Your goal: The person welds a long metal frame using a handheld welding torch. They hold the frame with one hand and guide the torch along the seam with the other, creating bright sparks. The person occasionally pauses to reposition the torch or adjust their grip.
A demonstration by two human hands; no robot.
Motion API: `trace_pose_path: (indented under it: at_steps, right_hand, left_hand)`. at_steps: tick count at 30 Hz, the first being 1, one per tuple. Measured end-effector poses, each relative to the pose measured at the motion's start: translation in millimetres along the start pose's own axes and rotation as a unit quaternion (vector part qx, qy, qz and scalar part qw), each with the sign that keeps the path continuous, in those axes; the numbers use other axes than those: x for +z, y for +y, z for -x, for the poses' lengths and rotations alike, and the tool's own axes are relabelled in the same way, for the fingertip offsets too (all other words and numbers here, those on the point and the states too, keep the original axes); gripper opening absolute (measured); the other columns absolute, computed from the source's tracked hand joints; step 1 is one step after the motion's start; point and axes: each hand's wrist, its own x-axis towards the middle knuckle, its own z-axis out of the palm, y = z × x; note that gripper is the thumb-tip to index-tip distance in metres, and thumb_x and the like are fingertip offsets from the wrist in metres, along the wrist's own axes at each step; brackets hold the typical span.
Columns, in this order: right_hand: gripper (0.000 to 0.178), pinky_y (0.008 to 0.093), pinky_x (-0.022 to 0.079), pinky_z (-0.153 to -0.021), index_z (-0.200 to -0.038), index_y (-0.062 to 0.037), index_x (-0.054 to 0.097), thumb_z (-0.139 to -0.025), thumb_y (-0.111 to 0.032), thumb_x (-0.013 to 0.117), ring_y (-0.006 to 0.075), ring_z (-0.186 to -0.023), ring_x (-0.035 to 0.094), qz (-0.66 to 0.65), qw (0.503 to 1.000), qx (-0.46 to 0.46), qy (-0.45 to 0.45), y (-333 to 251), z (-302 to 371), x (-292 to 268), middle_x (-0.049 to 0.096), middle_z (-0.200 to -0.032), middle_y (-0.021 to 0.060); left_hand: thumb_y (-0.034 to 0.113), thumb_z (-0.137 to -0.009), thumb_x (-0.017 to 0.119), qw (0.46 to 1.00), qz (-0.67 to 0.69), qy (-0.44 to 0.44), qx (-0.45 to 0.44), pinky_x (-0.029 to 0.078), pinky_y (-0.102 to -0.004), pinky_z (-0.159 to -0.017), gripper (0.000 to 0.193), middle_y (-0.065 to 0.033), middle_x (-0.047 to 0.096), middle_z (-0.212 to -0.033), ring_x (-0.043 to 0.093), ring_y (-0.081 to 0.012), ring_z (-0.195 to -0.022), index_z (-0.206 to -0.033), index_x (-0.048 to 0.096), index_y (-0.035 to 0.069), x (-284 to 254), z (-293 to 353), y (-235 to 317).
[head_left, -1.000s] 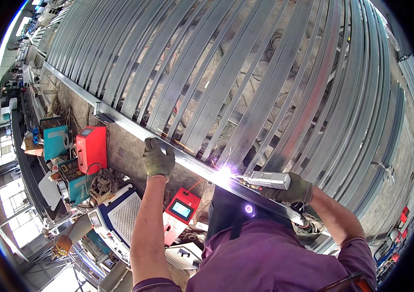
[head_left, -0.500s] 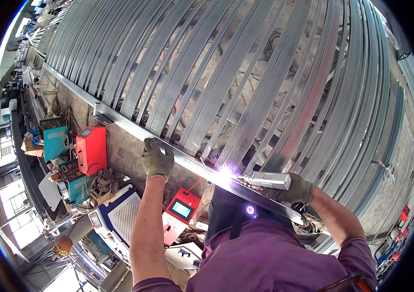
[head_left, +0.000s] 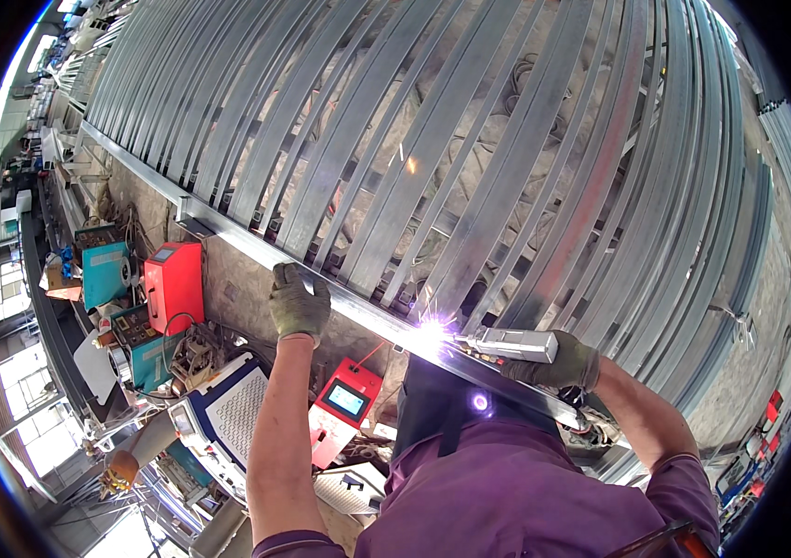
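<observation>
My right hand (head_left: pixel 561 361), in a dark green work glove, is wrapped round a silver handheld welding gun (head_left: pixel 518 345). A bright white-violet glare (head_left: pixel 433 337) burns at the gun's tip, where the long metal rail (head_left: pixel 363 307) meets the end of a flat bar; the glare hides the joint. Farther left along that rail is my gloved left hand (head_left: pixel 301 302), its fingers bent over the near edge. From the rail, many parallel grey metal bars (head_left: pixel 391 219) run away from me, with gaps between them.
Left of my left forearm stand red machines with screens (head_left: pixel 173 286) and teal machines (head_left: pixel 140 349). Another red unit (head_left: pixel 347 400) sits between my arms. Cables (head_left: pixel 544 121) lie on the floor under the bars. More metal stock lies at the far right.
Both hands stay almost where they were, the glare still at the same joint. Sparks now fly upward from it, and a small orange one shows over the bars.
</observation>
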Motion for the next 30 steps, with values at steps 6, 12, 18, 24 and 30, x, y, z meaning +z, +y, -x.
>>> trace_pose_path:
  at_steps: [6, 12, 18, 24, 30]
  right_hand:
    - [0.07, 0.0347, 0.06, -0.112, -0.154, -0.0157, 0.068, -0.099, -0.057, 0.085, 0.0236, -0.126, 0.077, -0.003, 1.0, -0.017, 0.009, 11.1, -0.8, 2.6, 0.08, -0.137, 0.0107]
    - [0.069, 0.0355, 0.061, -0.11, -0.153, -0.0165, 0.069, -0.099, -0.056, 0.085, 0.0242, -0.124, 0.078, -0.005, 1.0, -0.003, 0.017, 3.2, 4.8, 2.1, 0.081, -0.135, 0.0113]
    - [0.07, 0.0358, 0.06, -0.11, -0.153, -0.0164, 0.069, -0.098, -0.057, 0.085, 0.0256, -0.125, 0.078, -0.004, 1.0, 0.014, 0.012, 4.5, 6.5, 1.3, 0.081, -0.136, 0.0125]
    - [0.073, 0.036, 0.06, -0.112, -0.154, -0.0152, 0.068, -0.098, -0.059, 0.085, 0.0263, -0.127, 0.077, 0.021, 1.0, -0.009, 0.012, 19.3, 2.5, 3.6, 0.08, -0.137, 0.014]
    - [0.073, 0.0358, 0.06, -0.112, -0.155, -0.0144, 0.067, -0.099, -0.058, 0.085, 0.0251, -0.127, 0.077, 0.012, 1.0, 0.011, 0.003, 19.6, 4.6, 2.8, 0.08, -0.139, 0.0129]
  left_hand:
    - [0.035, -0.098, 0.07, 1.0, 0.009, 0.0, 0.005, 0.058, -0.0556, -0.1, 0.054, -0.0213, 0.059, -0.139, 0.069, -0.0447, -0.119, -0.137, 0.058, -0.001, -2.6, 0.0, 2.0]
    - [0.035, -0.098, 0.069, 1.0, 0.012, -0.02, -0.005, 0.058, -0.0553, -0.101, 0.056, -0.0216, 0.059, -0.14, 0.069, -0.0446, -0.12, -0.139, 0.057, -0.002, -3.1, -1.5, 2.1]
    - [0.036, -0.098, 0.07, 0.999, 0.018, -0.027, -0.005, 0.058, -0.0543, -0.103, 0.059, -0.022, 0.058, -0.142, 0.069, -0.0444, -0.121, -0.14, 0.056, -0.003, -3.0, -2.5, 0.4]
    - [0.035, -0.097, 0.071, 1.0, 0.004, -0.017, -0.004, 0.058, -0.0545, -0.102, 0.059, -0.0223, 0.059, -0.141, 0.069, -0.0442, -0.12, -0.14, 0.056, -0.003, -0.4, -1.8, -1.4]
    - [0.037, -0.103, 0.066, 0.996, 0.018, -0.077, -0.034, 0.057, -0.0547, -0.112, 0.063, -0.0312, 0.057, -0.157, 0.067, -0.0511, -0.133, -0.148, 0.057, -0.006, -24.8, -4.1, 16.5]
